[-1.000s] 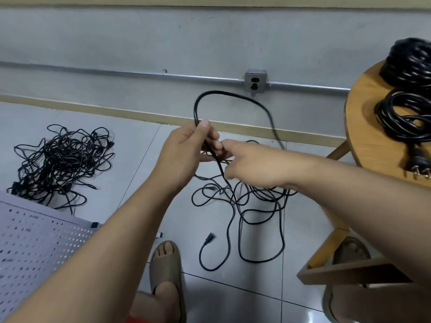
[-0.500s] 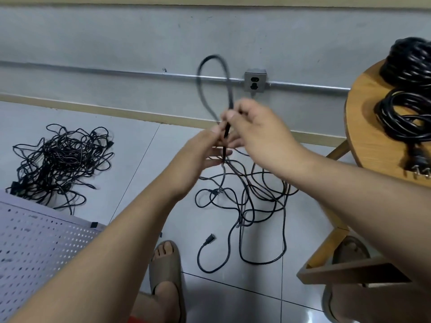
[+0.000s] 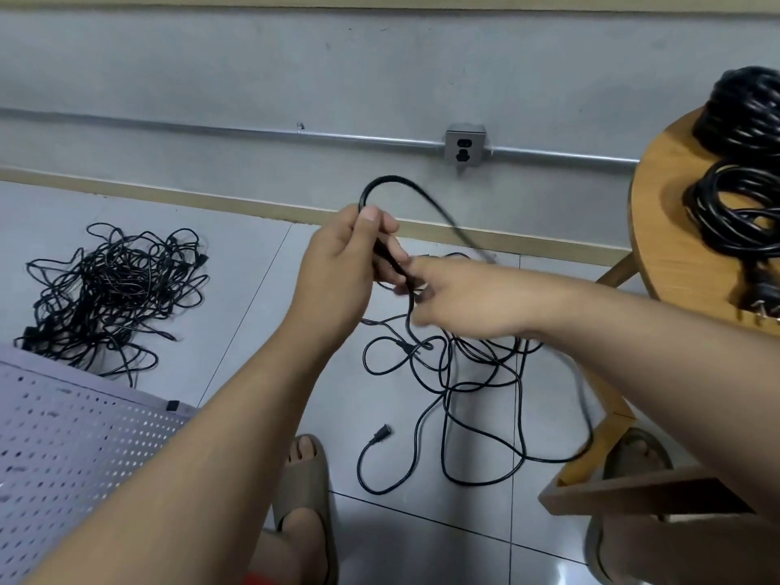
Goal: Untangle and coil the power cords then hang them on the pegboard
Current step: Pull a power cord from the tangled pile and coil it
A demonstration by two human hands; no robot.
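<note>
A thin black power cord (image 3: 443,386) lies in loose loops on the tiled floor, its free plug end (image 3: 380,434) near my foot. My left hand (image 3: 337,263) grips the cord's upper part, and a small loop (image 3: 392,185) rises above the thumb. My right hand (image 3: 460,301) pinches the same cord just below the left hand's fingers. A tangled heap of black cords (image 3: 109,289) lies on the floor at the left. The white pegboard (image 3: 63,449) lies flat at the lower left.
A round wooden table (image 3: 667,230) at the right carries two coiled black cords (image 3: 743,204), one with its plug (image 3: 764,306) at the edge. A wall socket (image 3: 464,146) sits on a metal conduit. My sandalled feet (image 3: 304,491) stand below.
My right hand came down from above the left hand to just below it. The tall narrow loop has dropped and widened into a lower arc over the left thumb.
</note>
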